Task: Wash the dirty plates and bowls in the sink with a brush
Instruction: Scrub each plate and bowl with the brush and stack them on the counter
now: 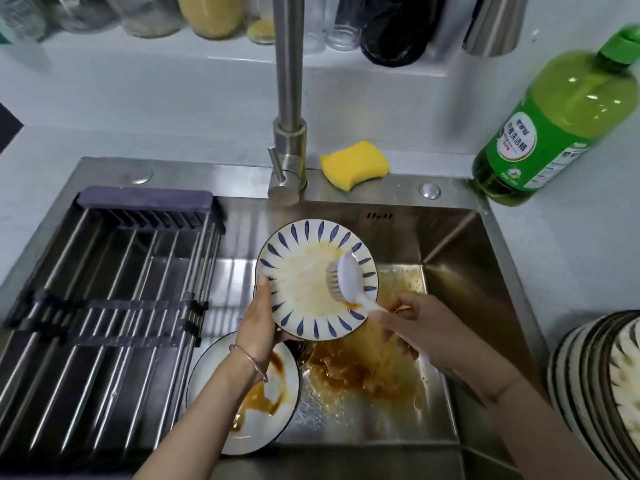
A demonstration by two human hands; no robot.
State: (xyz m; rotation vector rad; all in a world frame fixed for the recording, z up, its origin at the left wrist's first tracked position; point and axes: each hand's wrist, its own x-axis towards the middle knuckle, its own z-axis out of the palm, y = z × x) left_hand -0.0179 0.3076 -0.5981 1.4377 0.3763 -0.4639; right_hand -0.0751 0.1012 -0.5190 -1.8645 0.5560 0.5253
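Above sink [450,244] middle: tilted blue-petalled plate [304,285], greasy yellow film inside, pinched at left rim by left hand [258,323]; white brush [343,278], bristles against its right side, handle gripped by right hand [412,323].

white wall [138,98], white countertop [561,258], jars [214,15] on shelf [221,51] above.

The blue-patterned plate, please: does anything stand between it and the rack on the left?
Nothing visible does. The left hand holds the plate just right of the rack, with open space between. Only the brush in the right hand rests on the plate's face.
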